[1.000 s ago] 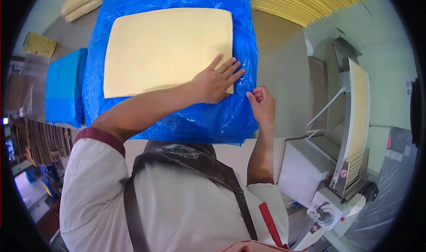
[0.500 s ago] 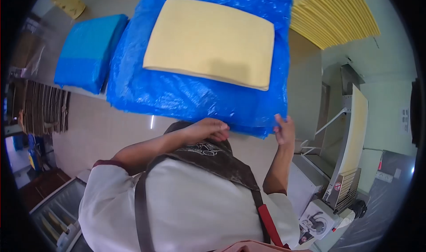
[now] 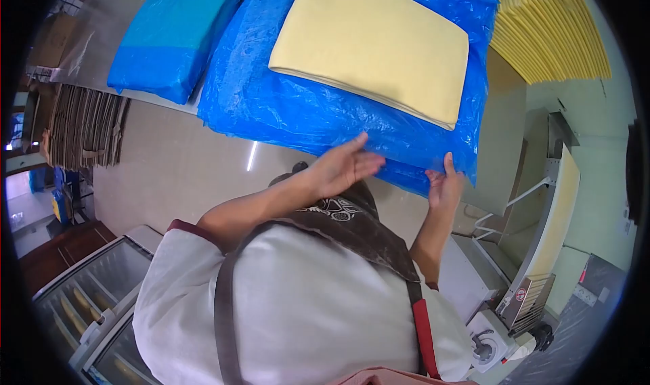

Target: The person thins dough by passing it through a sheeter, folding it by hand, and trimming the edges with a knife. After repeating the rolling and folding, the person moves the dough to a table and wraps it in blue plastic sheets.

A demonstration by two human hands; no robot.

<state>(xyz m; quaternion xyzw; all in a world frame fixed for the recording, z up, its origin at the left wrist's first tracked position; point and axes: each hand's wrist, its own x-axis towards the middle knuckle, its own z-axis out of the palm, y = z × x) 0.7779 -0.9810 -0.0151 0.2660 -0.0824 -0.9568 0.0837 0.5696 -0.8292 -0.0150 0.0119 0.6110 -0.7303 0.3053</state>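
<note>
A pale yellow folded slab (image 3: 372, 50), which looks like dough, lies on a wide blue plastic sheet (image 3: 271, 117) at the table's front. My left hand (image 3: 347, 168) is at the sheet's front edge, fingers spread and palm turned inward; I see nothing held in it. At the sheet's front right corner, the fingers and thumb of my right hand (image 3: 447, 183) close on the plastic edge. The plastic hangs a little over the table edge between the two hands. Left of the sheet sits a blue wrapped block (image 3: 162, 43).
A stack of yellow sheets (image 3: 552, 29) stands at the back right. Further right is a machine with a raised, tilted board (image 3: 552, 216). Flattened cardboard (image 3: 84, 124) stands on the left, above a glass-topped chest freezer (image 3: 88, 304).
My left hand has opened and moved up and right toward the plastic edge. My right hand has closed in on the corner. The whole view has shifted, with the table appearing further right and higher.
</note>
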